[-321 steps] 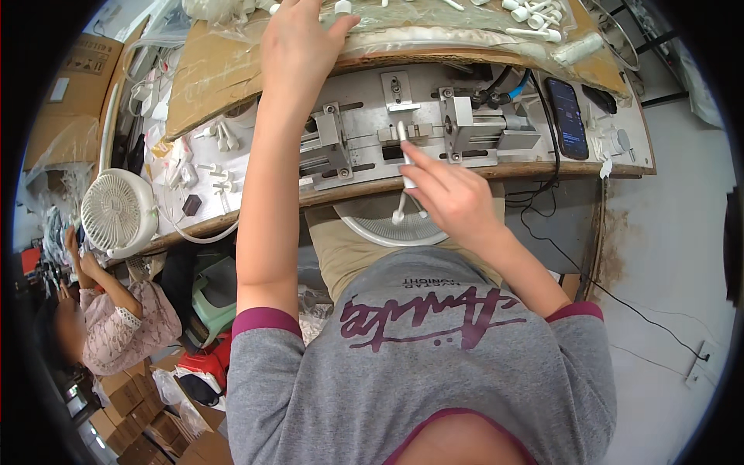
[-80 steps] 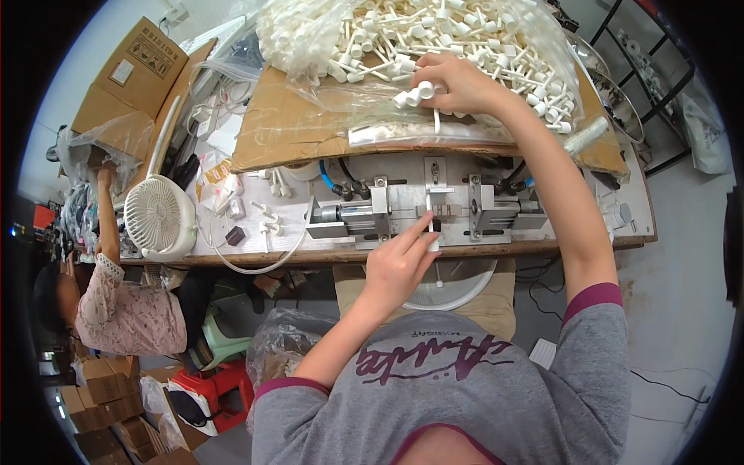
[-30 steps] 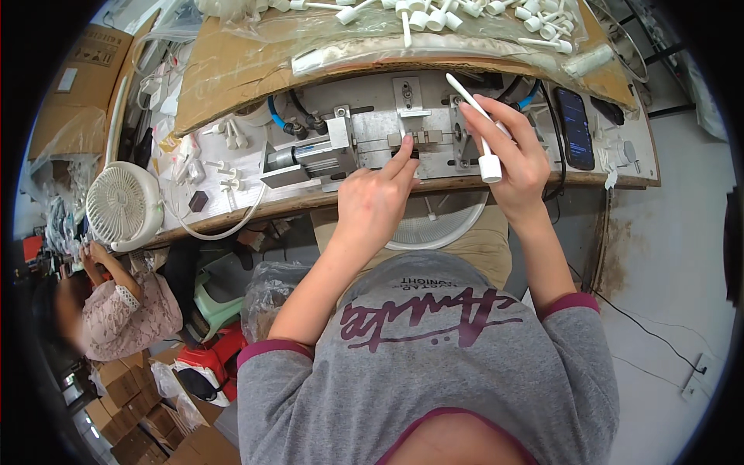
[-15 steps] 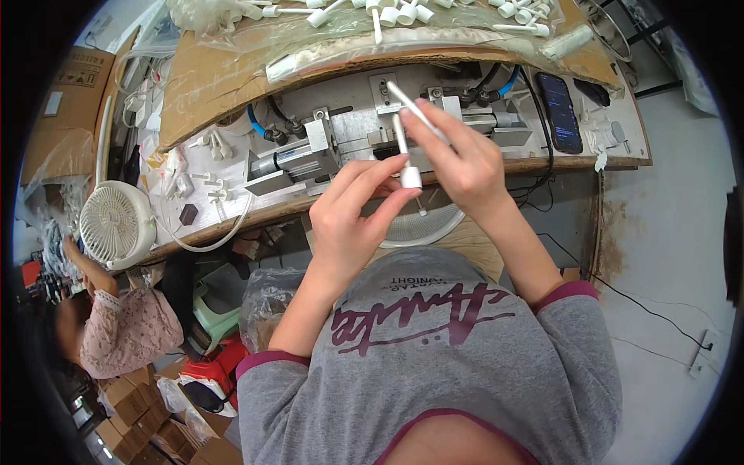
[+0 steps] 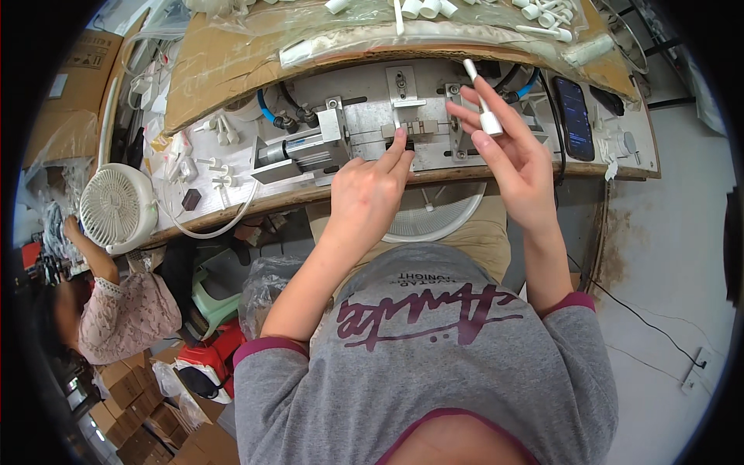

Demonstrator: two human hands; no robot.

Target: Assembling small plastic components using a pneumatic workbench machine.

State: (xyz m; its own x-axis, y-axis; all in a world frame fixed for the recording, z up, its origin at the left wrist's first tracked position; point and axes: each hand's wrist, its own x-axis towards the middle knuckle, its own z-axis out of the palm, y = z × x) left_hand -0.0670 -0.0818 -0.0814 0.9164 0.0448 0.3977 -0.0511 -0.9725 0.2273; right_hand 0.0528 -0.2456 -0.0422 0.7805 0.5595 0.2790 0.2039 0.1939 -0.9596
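Note:
My left hand (image 5: 370,186) reaches forward, its fingertips touching the middle block of a metal press fixture (image 5: 387,132) bolted to the bench; whether it pinches a small part there I cannot see. My right hand (image 5: 511,147) hovers just right of the fixture and holds a white plastic tube piece (image 5: 482,97) upright between thumb and fingers. A heap of similar white plastic pieces (image 5: 434,9) lies in a clear bag on cardboard at the far edge.
A black phone (image 5: 573,107) lies right of the fixture. A white basket (image 5: 430,217) sits under the bench edge on my lap. A small white fan (image 5: 116,205) stands at left. Another person in a pink top (image 5: 116,310) sits lower left beside stacked cartons.
My left hand has moved from the white piece to the fixture's middle block. My right hand has shifted right with the white piece still in it.

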